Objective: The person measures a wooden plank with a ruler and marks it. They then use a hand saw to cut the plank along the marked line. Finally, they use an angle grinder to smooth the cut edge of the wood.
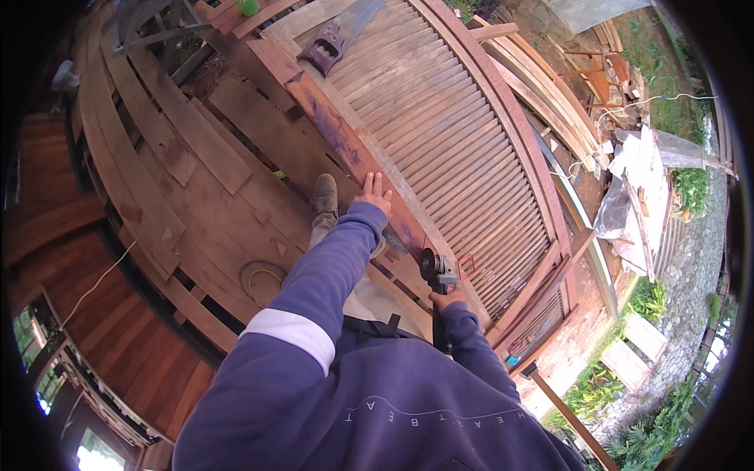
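Note:
My left hand [375, 195] rests flat on the edge of a reddish wooden board [338, 137], its fingers stretched out and a little apart. The board has dark, blotchy stains along its upper stretch. In my right hand [448, 299] is an angle grinder [440, 272], gripped by its body. Its round dark disc [428, 264] sits close to the near end of the board; I cannot tell whether they touch. Beyond the board lies a large louvred wooden shutter [448, 141] with many slats. A handsaw [330, 45] with a dark handle lies on its far end.
Loose planks [188, 149] cover the floor on the left, with gaps between them. My shoe [325, 195] stands beside the board. A coiled cord [263, 279] lies near my leg. To the right are stacked timbers [542, 94], a plastic sheet [636, 188] and a wooden chair [601, 74].

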`<move>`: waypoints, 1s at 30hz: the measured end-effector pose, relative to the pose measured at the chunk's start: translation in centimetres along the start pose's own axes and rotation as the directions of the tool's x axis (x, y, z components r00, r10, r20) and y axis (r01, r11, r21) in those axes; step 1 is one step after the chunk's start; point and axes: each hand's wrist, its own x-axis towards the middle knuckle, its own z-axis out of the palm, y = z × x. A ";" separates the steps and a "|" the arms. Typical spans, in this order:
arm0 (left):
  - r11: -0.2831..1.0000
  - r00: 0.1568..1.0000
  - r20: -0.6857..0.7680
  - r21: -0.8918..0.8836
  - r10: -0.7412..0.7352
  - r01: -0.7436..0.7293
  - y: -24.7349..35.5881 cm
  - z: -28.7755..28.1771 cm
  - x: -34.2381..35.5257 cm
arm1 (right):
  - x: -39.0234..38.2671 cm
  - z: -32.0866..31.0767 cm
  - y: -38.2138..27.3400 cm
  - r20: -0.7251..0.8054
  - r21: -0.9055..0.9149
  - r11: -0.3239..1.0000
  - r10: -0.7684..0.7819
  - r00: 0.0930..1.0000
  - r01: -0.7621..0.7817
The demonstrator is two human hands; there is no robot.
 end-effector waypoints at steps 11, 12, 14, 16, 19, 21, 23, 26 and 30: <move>1.000 0.999 0.036 0.022 0.021 -0.022 1.0 -1.3 -0.3 | -1.1 0.6 5.8 0.066 0.011 0.998 0.066 0.996 -0.067; 0.999 1.000 0.005 0.024 0.021 -0.021 0.6 -1.1 -0.3 | -2.1 -0.5 5.3 0.023 0.001 0.998 0.065 0.998 -0.065; 0.999 0.998 -0.060 0.029 0.018 -0.017 0.0 -0.6 -0.9 | -4.3 -2.9 4.7 -0.063 -0.016 0.998 0.059 0.996 -0.060; 0.992 0.958 -0.276 -0.119 -0.072 0.040 -0.3 -0.7 -2.0 | -4.1 -3.1 7.7 -0.131 0.197 0.979 0.080 0.988 -0.053; 0.788 0.798 -0.365 -0.579 -0.479 0.207 2.1 -2.5 -0.3 | 0.1 1.2 22.2 -0.243 0.543 0.837 0.081 0.967 0.066; 0.305 0.647 0.035 -0.862 -0.762 0.405 4.7 -5.8 0.9 | 0.2 4.5 29.2 -0.304 0.573 0.819 0.195 0.933 0.015; 0.066 0.544 0.212 -0.892 -0.812 0.447 4.5 -7.0 1.6 | -2.0 5.2 28.9 -0.216 0.571 0.815 0.268 0.939 -0.101; -0.055 0.494 0.288 -0.900 -0.821 0.433 3.3 -7.5 2.2 | -9.2 0.8 19.8 -0.144 0.481 0.841 0.355 0.924 -0.248; -0.071 0.511 0.293 -0.910 -0.808 0.409 3.5 -8.4 1.9 | -11.1 2.3 22.0 -0.037 0.539 0.795 0.352 0.935 -0.278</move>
